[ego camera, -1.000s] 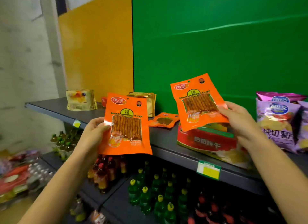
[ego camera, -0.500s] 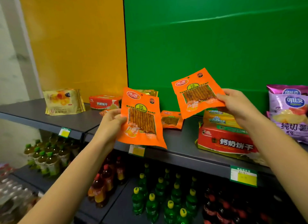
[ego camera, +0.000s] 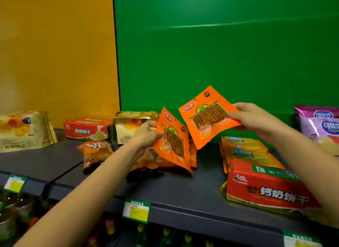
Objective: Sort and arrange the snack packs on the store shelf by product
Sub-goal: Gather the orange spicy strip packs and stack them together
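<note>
**Two flat orange packs in hand above the shelf**

The left hand pinches a flat orange plastic snack pouch with a clear window of brown sticks by its left edge, fingers closed on the seam. The right hand grips a second, matching orange snack pouch at its right edge, thumb on the front. Both pouches hang above the dark grey metal shelf, the second at about 1 o'clock from the first, their near corners just beside each other.

They look light, thin and floppy, with a slick film that could slide in a loose pinch; the sealed borders seem the safest hold, sparing the sticks, which probably snap easily.

The left pouch's long axis runs from 11 to 5 o'clock, header up. The right pouch tilts the other way, header toward 1 o'clock. A small orange pouch that seems to match lies on the shelf behind them, a likely gathering spot.
</note>
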`<state>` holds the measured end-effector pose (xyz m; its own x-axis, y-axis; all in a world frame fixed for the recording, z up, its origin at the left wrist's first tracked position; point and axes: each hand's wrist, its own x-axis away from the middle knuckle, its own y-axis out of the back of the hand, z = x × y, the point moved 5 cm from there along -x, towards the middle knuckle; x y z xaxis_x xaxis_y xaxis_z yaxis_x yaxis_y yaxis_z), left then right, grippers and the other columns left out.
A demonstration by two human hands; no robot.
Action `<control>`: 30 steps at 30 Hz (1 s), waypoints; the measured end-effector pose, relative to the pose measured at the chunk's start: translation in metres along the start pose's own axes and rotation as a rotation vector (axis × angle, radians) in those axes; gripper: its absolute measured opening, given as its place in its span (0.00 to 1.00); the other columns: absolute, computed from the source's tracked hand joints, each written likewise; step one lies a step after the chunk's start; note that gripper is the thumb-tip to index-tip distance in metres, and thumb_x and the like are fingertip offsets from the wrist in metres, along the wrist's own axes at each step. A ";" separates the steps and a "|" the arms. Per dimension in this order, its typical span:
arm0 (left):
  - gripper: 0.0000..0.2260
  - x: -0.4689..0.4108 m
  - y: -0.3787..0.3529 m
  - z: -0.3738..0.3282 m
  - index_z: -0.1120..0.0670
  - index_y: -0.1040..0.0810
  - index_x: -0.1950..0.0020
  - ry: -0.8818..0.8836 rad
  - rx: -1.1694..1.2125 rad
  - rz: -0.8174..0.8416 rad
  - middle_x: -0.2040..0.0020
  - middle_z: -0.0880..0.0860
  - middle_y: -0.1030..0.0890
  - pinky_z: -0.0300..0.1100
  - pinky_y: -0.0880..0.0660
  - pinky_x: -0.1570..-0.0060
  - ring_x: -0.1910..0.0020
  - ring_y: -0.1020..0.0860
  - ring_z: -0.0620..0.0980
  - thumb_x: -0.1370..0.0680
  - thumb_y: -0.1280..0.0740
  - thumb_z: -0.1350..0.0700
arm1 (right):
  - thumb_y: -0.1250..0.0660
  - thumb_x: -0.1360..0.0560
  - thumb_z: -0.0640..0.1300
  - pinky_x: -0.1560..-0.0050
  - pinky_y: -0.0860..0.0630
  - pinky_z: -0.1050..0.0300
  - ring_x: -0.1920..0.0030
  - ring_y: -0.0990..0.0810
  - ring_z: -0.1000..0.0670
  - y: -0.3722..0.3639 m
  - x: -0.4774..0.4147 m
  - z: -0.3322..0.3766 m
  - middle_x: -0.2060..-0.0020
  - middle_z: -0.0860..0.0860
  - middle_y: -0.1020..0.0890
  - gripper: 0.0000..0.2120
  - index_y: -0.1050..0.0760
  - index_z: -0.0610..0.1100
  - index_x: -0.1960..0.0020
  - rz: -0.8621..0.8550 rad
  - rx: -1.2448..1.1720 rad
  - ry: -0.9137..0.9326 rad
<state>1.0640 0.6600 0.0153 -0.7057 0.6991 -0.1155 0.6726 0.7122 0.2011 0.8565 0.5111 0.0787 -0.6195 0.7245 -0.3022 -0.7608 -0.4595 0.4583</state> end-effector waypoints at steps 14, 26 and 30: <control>0.13 -0.074 -0.036 0.021 0.62 0.27 0.42 -0.024 -0.672 0.148 0.43 0.61 0.23 0.45 0.27 0.46 0.42 0.24 0.57 0.26 0.33 0.61 | 0.42 0.26 0.33 0.56 0.22 0.51 0.55 0.21 0.43 -0.049 -0.033 0.007 0.51 0.38 0.20 0.15 0.32 0.41 0.40 -0.055 0.424 -0.098; 0.12 -0.084 -0.030 0.040 0.64 0.24 0.43 -0.046 -0.960 0.357 0.52 0.57 0.23 0.42 0.28 0.54 0.54 0.25 0.52 0.24 0.38 0.62 | 0.44 0.24 0.37 0.39 0.31 0.50 0.35 0.29 0.37 -0.118 -0.034 -0.027 0.35 0.35 0.29 0.19 0.38 0.34 0.34 -0.117 0.565 -0.321; 0.12 -0.086 -0.027 0.040 0.64 0.25 0.42 -0.066 -0.976 0.395 0.53 0.56 0.26 0.40 0.31 0.59 0.55 0.27 0.52 0.23 0.41 0.64 | 0.44 0.24 0.37 0.37 0.32 0.50 0.33 0.31 0.37 -0.130 -0.024 -0.039 0.33 0.36 0.30 0.21 0.41 0.34 0.32 -0.087 0.684 -0.365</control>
<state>1.1152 0.5836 -0.0189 -0.4425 0.8930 0.0823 0.3600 0.0928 0.9283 0.9626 0.5336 -0.0062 -0.3700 0.9211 -0.1211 -0.4419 -0.0598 0.8951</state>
